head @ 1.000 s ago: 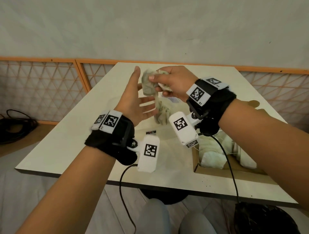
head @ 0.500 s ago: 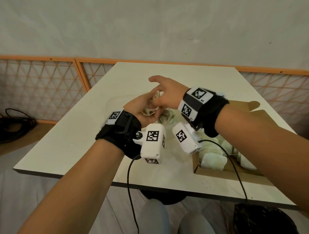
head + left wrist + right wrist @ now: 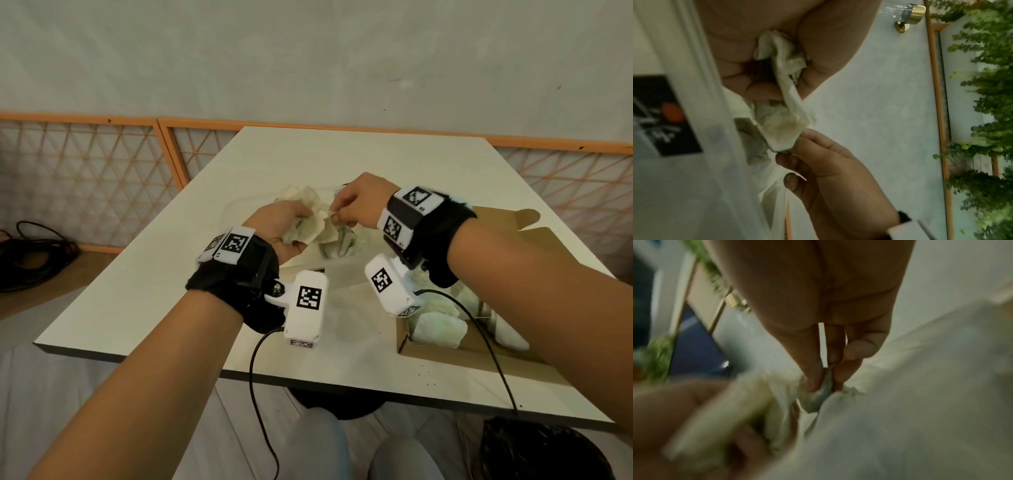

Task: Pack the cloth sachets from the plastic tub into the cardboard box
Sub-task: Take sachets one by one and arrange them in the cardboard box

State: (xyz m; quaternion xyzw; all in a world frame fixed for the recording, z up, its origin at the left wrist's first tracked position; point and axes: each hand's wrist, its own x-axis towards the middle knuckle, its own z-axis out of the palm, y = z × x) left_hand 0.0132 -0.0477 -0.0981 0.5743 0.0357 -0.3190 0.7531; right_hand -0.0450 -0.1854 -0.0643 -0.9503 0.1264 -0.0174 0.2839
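Over the clear plastic tub [image 3: 233, 212] my left hand [image 3: 291, 226] grips a crumpled cream cloth sachet [image 3: 313, 228] in its palm. My right hand [image 3: 337, 214] pinches that sachet's free edge between thumb and fingers. In the left wrist view the sachet [image 3: 781, 126] stretches from my left hand [image 3: 785, 81] to my right hand [image 3: 791, 149]. The blurred right wrist view shows my right hand [image 3: 825, 386] pinching a cloth corner [image 3: 816, 400]. More sachets [image 3: 337, 245] lie in the tub. The cardboard box [image 3: 402, 337] at the right holds several sachets [image 3: 438, 329].
The tub and box stand on a pale table [image 3: 154, 291], whose front edge is close to my body. An orange lattice railing [image 3: 102, 178] runs behind it. Black cables [image 3: 34, 253] lie on the floor at the left. The box's flap [image 3: 513, 222] sticks up behind my right wrist.
Both hands have come down from above the table to the tub. My left hand, open before, has curled round the sachet, and my right hand now pinches only its edge.
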